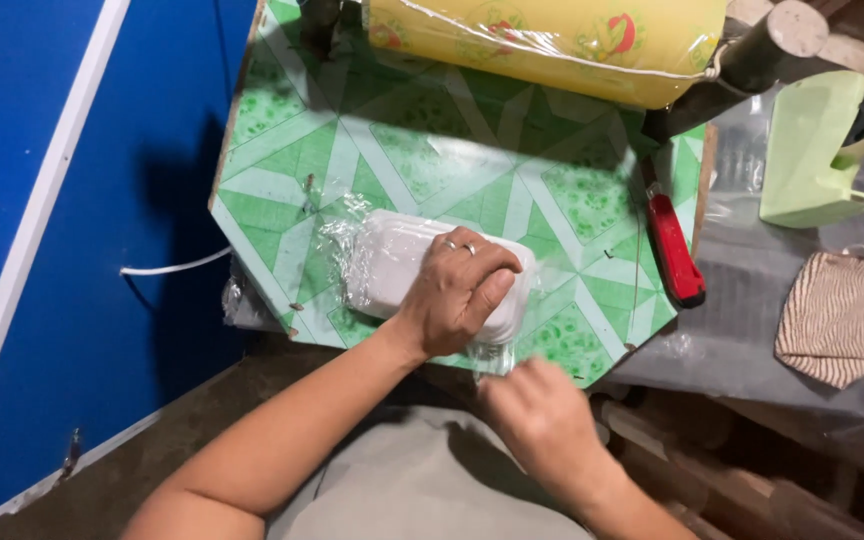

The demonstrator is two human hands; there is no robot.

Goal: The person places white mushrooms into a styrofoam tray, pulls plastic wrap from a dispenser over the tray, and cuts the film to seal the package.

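I am looking down at a green patterned counter [282, 200] and I am seeing my left hand [457, 290] pressing flat on top of a white foam tray [382, 265] that is lying wrapped in clear cling film [337, 235] near the front edge of that counter; the fingers [492, 262] are curling loosely over the tray's far side, so this hand is bearing down on the tray rather than closing around it. My right hand [542, 415] is sitting just below the tray's near right corner, blurred, with its fingers drawn together at a loose end of the film [492, 358]; I cannot tell for certain whether it is pinching that film. A large roll of yellow-tinted film [552, 40] is lying across the back of the counter. A red-handled cutter [674, 250] is resting at the counter's right edge, a pale green tape dispenser [812, 150] is standing further right, and a striped cloth [837, 318] is lying below it
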